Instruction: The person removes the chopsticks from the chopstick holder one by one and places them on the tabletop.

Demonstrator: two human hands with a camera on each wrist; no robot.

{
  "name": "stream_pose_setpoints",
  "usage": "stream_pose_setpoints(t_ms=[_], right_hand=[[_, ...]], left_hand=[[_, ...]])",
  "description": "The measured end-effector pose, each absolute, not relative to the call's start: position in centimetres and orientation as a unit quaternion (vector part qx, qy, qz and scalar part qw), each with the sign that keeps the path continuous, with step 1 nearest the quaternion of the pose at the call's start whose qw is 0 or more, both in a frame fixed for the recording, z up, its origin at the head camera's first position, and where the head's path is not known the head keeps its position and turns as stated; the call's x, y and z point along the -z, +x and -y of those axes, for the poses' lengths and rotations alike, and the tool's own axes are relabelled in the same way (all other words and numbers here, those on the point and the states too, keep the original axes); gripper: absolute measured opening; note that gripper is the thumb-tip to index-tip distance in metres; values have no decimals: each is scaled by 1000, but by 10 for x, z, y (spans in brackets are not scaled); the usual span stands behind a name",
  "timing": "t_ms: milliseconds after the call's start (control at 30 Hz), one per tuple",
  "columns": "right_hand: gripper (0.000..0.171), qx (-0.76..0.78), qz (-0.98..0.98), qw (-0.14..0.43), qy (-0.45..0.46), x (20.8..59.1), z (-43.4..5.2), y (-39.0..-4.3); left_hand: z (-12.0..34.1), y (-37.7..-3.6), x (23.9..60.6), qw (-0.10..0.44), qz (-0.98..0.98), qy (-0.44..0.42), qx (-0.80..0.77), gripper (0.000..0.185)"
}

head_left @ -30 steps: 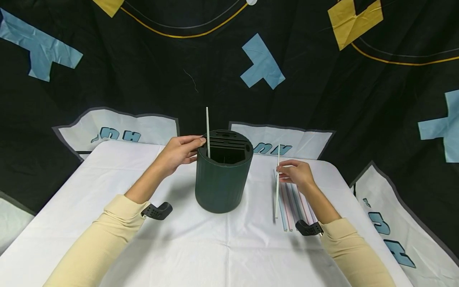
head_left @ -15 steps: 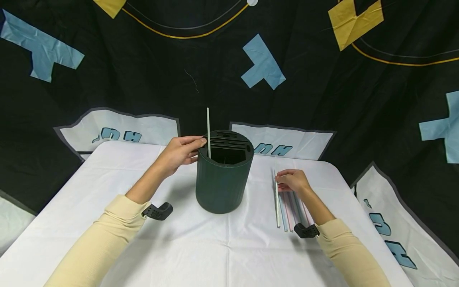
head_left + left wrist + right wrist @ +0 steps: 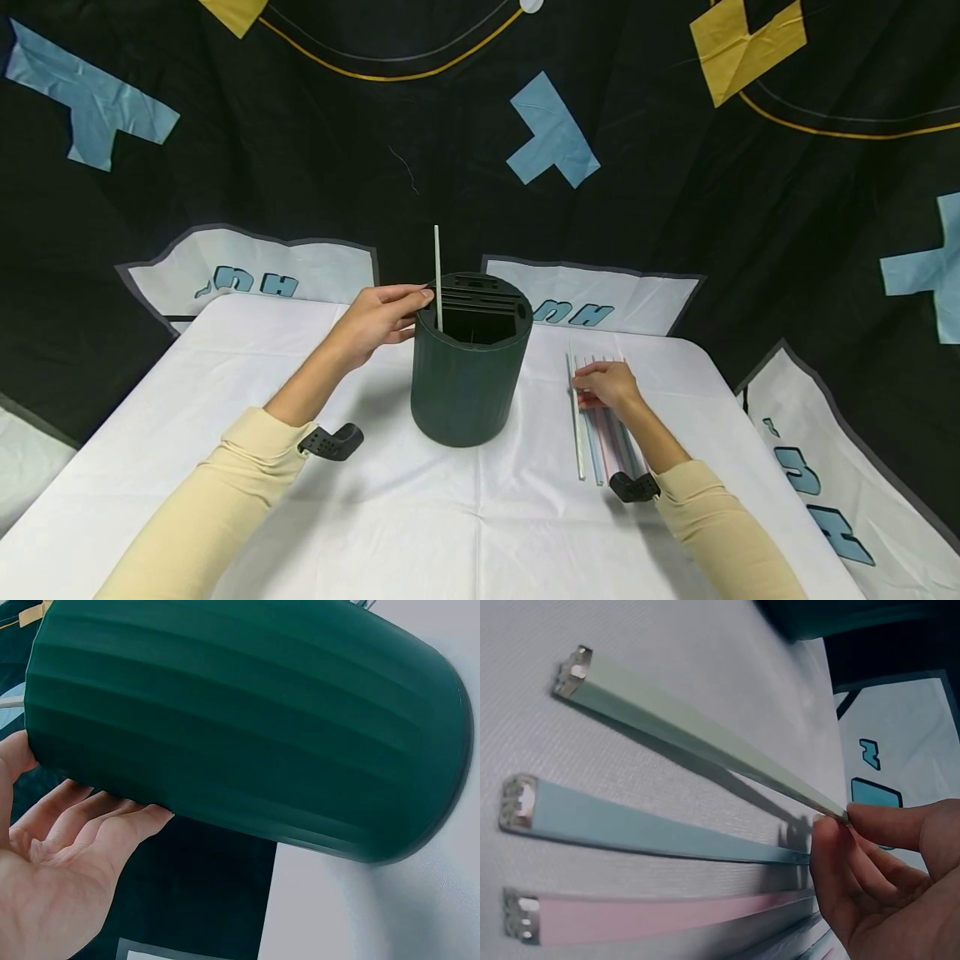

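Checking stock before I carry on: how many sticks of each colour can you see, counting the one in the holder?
Pale stick standing in the dark green holder: 1
Pale green stick on the table: 1
Blue stick on the table: 1
Pink stick on the table: 1
Total: 4 plainly seen; more lie beyond the pink one, too blurred to count.
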State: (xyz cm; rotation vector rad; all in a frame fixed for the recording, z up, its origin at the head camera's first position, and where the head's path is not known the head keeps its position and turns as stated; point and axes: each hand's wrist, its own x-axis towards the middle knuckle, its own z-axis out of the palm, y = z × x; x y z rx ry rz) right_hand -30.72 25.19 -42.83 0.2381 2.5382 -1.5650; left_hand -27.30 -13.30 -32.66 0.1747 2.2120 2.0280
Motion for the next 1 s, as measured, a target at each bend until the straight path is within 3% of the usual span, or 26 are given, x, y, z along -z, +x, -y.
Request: stream_pose_setpoints(t_ms=[1000], right_hand=[[25, 492, -864, 69, 84, 437, -251, -305]], left_hand=[[132, -271, 325, 67, -734, 58, -674, 51]])
